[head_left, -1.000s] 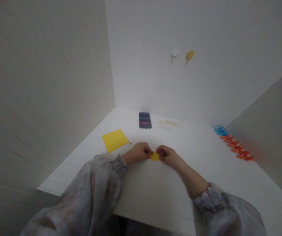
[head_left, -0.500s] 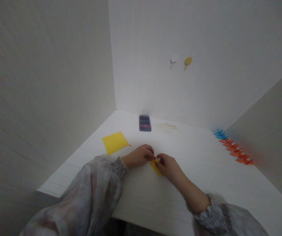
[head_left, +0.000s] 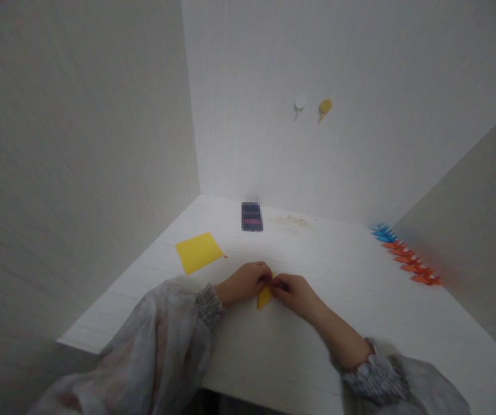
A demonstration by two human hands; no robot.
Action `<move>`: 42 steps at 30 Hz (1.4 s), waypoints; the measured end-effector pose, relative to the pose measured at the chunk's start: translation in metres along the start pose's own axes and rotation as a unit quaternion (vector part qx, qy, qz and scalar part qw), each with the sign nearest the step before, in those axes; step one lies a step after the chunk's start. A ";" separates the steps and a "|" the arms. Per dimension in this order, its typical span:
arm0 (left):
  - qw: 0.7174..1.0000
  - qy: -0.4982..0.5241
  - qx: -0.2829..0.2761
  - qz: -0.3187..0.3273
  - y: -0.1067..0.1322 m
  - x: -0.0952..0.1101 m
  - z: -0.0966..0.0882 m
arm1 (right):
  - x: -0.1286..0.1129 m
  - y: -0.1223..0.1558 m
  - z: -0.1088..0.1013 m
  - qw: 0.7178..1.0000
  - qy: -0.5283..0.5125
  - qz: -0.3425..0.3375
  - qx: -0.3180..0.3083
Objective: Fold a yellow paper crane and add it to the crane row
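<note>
Between my hands, low over the white table, is a small folded piece of yellow paper (head_left: pixel 264 298). My left hand (head_left: pixel 248 282) has its fingers curled around the paper's upper left side, and they hide part of it. From the right, my right hand (head_left: pixel 291 293) pinches the paper's edge with thumb and index finger. The fingertips of both hands nearly meet at the upper end of the paper. A flat yellow paper sheet (head_left: pixel 199 252) lies to the left of my left hand, with a tiny orange scrap (head_left: pixel 226 257) by its corner.
A dark, blurred-out rectangular object (head_left: pixel 252 217) lies at the back of the table (head_left: pixel 282 357). Folded blue paper figures (head_left: pixel 385 232) and orange ones (head_left: pixel 412 264) line the right wall. Two hooks, a white one (head_left: pixel 300 104) and a gold one (head_left: pixel 325 107), are on the back wall.
The folded yellow paper has turned, its lower end swinging from lower right to lower left. My fingers have shifted closer together around it. The whole view has moved slightly.
</note>
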State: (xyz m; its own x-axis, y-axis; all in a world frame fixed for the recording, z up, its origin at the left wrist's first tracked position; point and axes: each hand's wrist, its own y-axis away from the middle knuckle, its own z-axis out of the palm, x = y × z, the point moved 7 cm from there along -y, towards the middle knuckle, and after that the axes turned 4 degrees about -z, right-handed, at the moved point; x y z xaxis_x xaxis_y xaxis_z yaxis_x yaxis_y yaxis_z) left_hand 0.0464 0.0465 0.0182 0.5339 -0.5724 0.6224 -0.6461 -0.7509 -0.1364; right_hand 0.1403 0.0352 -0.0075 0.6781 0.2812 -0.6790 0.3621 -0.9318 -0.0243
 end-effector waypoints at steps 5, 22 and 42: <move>0.999 0.026 0.014 0.027 -0.001 -0.004 -0.001 | 0.000 0.002 0.004 0.984 -0.157 -0.032 -0.075; 0.991 0.119 -0.053 0.007 0.001 -0.005 0.009 | -0.030 0.006 -0.007 0.952 0.174 -0.251 -0.028; 0.987 -0.039 -0.104 0.117 0.007 0.008 -0.001 | -0.040 0.013 -0.006 0.931 0.183 -0.312 -0.051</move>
State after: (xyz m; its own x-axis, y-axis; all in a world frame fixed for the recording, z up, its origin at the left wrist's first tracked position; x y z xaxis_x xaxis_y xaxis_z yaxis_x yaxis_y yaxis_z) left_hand 0.0452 0.0367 0.0228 0.3916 -0.7523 0.5299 -0.8506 -0.5156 -0.1035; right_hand 0.1220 0.0128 0.0233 0.4813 0.8370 -0.2604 0.8042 -0.5398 -0.2486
